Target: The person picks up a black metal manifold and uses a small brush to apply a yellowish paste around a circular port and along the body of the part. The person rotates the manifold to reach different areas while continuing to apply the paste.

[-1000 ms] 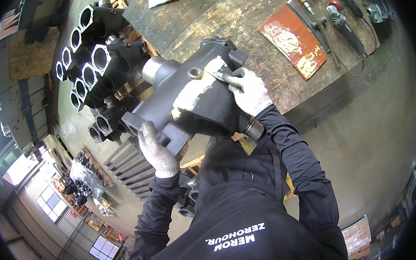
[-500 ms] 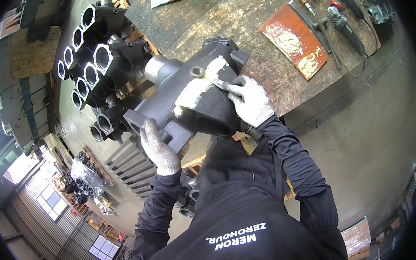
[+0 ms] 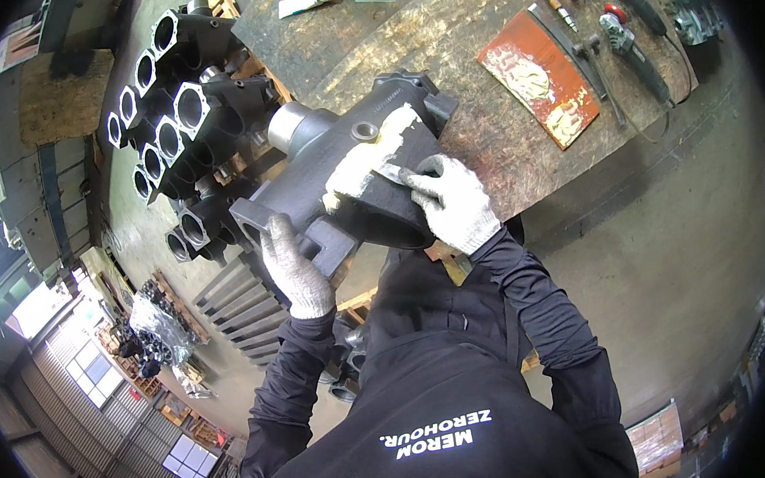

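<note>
A large black metal casting (image 3: 300, 184) with a bare metal collar (image 3: 288, 128) lies at the near edge of the workbench. Cream-coloured putty (image 3: 352, 175) runs in a thick, uneven strip along its upper side, past a round threaded boss (image 3: 364, 131). My left hand (image 3: 297, 271), in a whitish knit glove, grips the flange at the casting's left end. In my gloved right hand (image 3: 457, 204) is a putty knife (image 3: 389, 174), pinched between thumb and fingers. Its blade rests on the right edge of the putty strip; the handle is hidden in my grip.
A reddish-brown board (image 3: 527, 73) smeared with putty lies on the workbench (image 3: 439, 41), beside a hammer (image 3: 598, 69) and an angle grinder (image 3: 636, 55). A white tube (image 3: 302, 4) sits at the back. Several similar black castings (image 3: 209, 109) stand at the left.
My right hand has drawn the putty knife left and slightly toward me, along the strip. Putty now covers more of the stretch below the boss. My left hand stays on the flange.
</note>
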The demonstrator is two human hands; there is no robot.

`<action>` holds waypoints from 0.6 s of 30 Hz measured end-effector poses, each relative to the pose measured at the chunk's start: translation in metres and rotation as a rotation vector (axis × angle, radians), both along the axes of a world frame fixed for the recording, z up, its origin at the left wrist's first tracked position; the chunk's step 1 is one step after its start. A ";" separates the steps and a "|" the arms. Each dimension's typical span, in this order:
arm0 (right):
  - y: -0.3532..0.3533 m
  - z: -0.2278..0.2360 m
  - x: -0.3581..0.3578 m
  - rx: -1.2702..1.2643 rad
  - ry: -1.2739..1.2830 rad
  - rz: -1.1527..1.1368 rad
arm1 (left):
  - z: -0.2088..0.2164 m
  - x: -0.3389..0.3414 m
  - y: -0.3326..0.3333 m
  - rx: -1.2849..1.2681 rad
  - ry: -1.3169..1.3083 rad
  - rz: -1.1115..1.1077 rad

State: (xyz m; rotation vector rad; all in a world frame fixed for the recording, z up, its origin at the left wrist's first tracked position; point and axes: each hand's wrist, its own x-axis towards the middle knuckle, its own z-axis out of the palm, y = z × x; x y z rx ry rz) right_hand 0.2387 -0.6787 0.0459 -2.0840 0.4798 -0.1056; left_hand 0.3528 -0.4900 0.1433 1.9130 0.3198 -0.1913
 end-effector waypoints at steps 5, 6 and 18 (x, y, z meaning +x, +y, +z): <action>-0.014 0.004 -0.012 0.515 -0.086 -0.182 | 0.005 0.001 -0.006 -0.050 0.052 0.001; -0.019 0.000 -0.015 0.585 -0.036 -0.249 | 0.006 0.001 -0.007 -0.043 0.050 -0.004; -0.001 -0.039 -0.038 1.139 0.058 -0.590 | 0.004 -0.009 0.010 0.031 0.051 -0.116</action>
